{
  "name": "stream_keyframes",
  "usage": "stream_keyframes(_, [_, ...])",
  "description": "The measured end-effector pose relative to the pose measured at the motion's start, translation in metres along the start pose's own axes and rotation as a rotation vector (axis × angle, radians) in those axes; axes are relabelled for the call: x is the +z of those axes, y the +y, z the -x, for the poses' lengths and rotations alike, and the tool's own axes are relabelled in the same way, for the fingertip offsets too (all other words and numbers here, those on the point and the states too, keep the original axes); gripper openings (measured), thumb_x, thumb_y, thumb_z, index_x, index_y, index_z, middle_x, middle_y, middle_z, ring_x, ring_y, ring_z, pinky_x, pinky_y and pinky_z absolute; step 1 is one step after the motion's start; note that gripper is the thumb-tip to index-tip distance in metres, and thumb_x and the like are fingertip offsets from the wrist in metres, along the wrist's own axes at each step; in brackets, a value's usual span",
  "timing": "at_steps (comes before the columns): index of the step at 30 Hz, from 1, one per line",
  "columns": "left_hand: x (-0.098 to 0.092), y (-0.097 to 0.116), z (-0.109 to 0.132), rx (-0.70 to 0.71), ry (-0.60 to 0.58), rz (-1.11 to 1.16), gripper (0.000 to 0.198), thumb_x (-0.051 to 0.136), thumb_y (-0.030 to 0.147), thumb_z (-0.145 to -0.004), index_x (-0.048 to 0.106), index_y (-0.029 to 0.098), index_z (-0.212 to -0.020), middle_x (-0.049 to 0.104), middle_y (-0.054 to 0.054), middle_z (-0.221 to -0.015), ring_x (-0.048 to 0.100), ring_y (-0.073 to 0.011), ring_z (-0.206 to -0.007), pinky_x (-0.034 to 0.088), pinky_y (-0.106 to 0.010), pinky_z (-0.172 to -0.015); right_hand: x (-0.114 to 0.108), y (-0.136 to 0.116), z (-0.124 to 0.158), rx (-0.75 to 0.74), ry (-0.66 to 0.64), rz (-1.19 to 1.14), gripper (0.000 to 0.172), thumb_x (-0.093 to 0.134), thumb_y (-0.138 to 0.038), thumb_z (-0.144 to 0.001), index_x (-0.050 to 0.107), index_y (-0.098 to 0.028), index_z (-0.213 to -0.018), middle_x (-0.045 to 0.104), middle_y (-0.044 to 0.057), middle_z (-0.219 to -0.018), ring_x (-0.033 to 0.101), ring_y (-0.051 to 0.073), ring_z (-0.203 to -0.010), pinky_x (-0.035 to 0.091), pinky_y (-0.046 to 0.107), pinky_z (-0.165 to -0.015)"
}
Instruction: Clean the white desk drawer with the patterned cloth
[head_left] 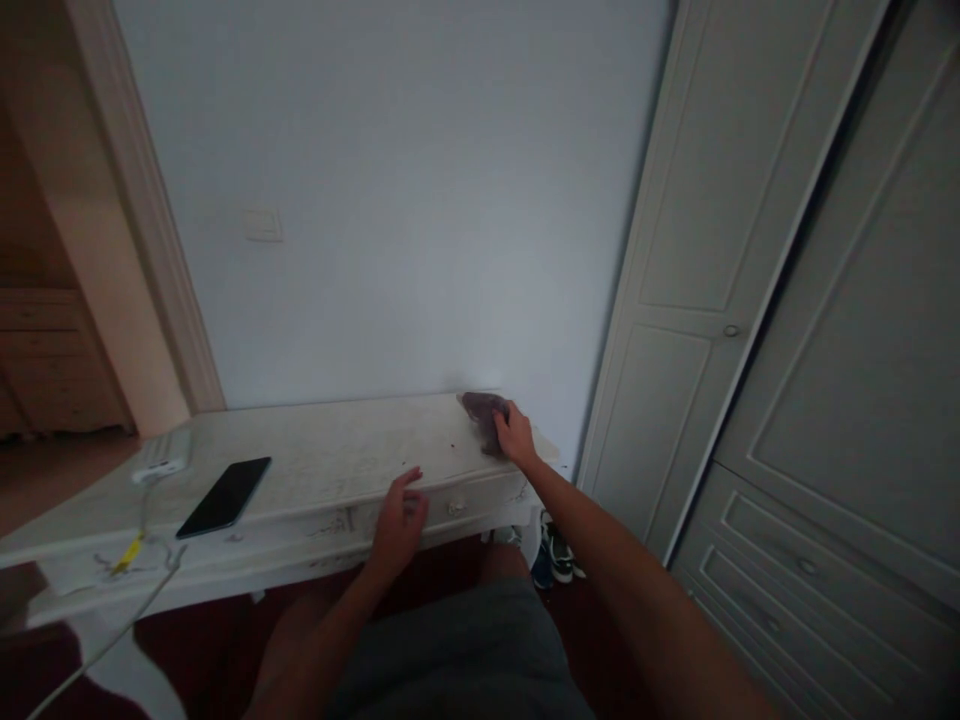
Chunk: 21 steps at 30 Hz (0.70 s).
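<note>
A long, low white table stands against the wall. My right hand presses down on a dark purplish cloth at the table's far right corner, fingers closed over it. My left hand rests on the table's front edge by a drawer front, fingers loosely spread, holding nothing. A small drawer knob sits just right of that hand.
A black phone lies face up on the table's left part. A white power strip with a cable sits at the far left. White wardrobe doors stand to the right; shoes lie under the table's right end.
</note>
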<state>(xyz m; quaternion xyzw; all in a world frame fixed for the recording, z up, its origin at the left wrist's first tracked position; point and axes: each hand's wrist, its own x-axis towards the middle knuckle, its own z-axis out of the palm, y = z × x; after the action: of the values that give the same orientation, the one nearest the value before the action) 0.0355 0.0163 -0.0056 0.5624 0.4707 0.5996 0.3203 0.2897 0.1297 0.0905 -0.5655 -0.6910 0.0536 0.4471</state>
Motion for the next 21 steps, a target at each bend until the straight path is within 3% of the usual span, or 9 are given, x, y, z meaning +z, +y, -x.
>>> stream_keyframes(5, [0.013, 0.037, -0.041, -0.225, 0.016, 0.266, 0.059, 0.065, 0.057, -0.095, 0.049, 0.026, -0.143, 0.058, -0.018, -0.153, 0.068, -0.0246, -0.122, 0.061, -0.043, -0.095, -0.004, -0.036, -0.007, 0.004, 0.112, -0.351, 0.053, 0.034, -0.048, -0.107, 0.063, -0.014, -0.137, 0.076, 0.012, -0.127, 0.069, 0.027, -0.115, 0.057, 0.041, -0.098])
stream_keyframes(9, [0.024, 0.07, -0.055, -0.339, -0.09, 0.514, 0.054, 0.056, 0.065, -0.1, 0.061, 0.025, -0.136, 0.071, -0.014, -0.142, 0.073, -0.0255, -0.118, 0.064, -0.043, -0.093, 0.009, -0.079, 0.01, 0.099, 0.086, -0.975, 0.048, 0.059, -0.054, -0.098, 0.065, -0.018, -0.13, 0.077, 0.008, -0.125, 0.072, 0.024, -0.109, 0.06, 0.039, -0.096])
stream_keyframes(11, [0.027, 0.084, -0.058, -0.358, -0.091, 0.624, 0.048, 0.065, 0.056, -0.098, 0.065, 0.022, -0.133, 0.075, -0.013, -0.135, 0.075, -0.0258, -0.115, 0.065, -0.042, -0.092, 0.015, -0.098, 0.021, 0.182, 0.043, -1.278, 0.046, 0.072, -0.053, -0.091, 0.067, -0.022, -0.125, 0.077, 0.005, -0.124, 0.072, 0.024, -0.109, 0.059, 0.039, -0.098])
stream_keyframes(13, [0.025, 0.095, -0.06, -0.354, -0.05, 0.706, 0.043, 0.076, 0.039, -0.094, 0.067, 0.02, -0.131, 0.078, -0.012, -0.128, 0.077, -0.0246, -0.112, 0.065, -0.039, -0.093, 0.015, -0.11, 0.028, 0.236, 0.017, -1.398, 0.045, 0.077, -0.051, -0.087, 0.068, -0.025, -0.122, 0.078, 0.003, -0.121, 0.072, 0.023, -0.11, 0.06, 0.039, -0.099])
stream_keyframes(16, [0.018, 0.106, -0.063, -0.323, 0.048, 0.777, 0.046, 0.083, 0.02, -0.086, 0.068, 0.019, -0.129, 0.082, -0.009, -0.119, 0.079, -0.0221, -0.105, 0.065, -0.037, -0.095, 0.009, -0.113, 0.033, 0.291, -0.055, -1.485, 0.043, 0.083, -0.044, -0.084, 0.069, -0.024, -0.119, 0.079, 0.003, -0.117, 0.072, 0.024, -0.111, 0.061, 0.039, -0.098])
stream_keyframes(18, [0.013, 0.114, -0.065, -0.299, 0.094, 0.798, 0.052, 0.085, 0.012, -0.081, 0.068, 0.02, -0.13, 0.083, -0.007, -0.115, 0.08, -0.0212, -0.101, 0.065, -0.037, -0.096, 0.001, -0.108, 0.034, 0.329, -0.175, -1.527, 0.043, 0.084, -0.039, -0.082, 0.07, -0.022, -0.119, 0.08, 0.005, -0.115, 0.074, 0.025, -0.108, 0.062, 0.04, -0.096])
stream_keyframes(21, [0.012, 0.123, -0.067, -0.261, 0.063, 0.8, 0.057, 0.089, 0.011, -0.076, 0.069, 0.02, -0.129, 0.084, -0.007, -0.113, 0.08, -0.0226, -0.1, 0.065, -0.039, -0.097, -0.009, -0.094, 0.034, 0.403, -0.366, -1.536, 0.042, 0.085, -0.032, -0.082, 0.07, -0.018, -0.119, 0.081, 0.007, -0.112, 0.076, 0.025, -0.103, 0.064, 0.041, -0.092])
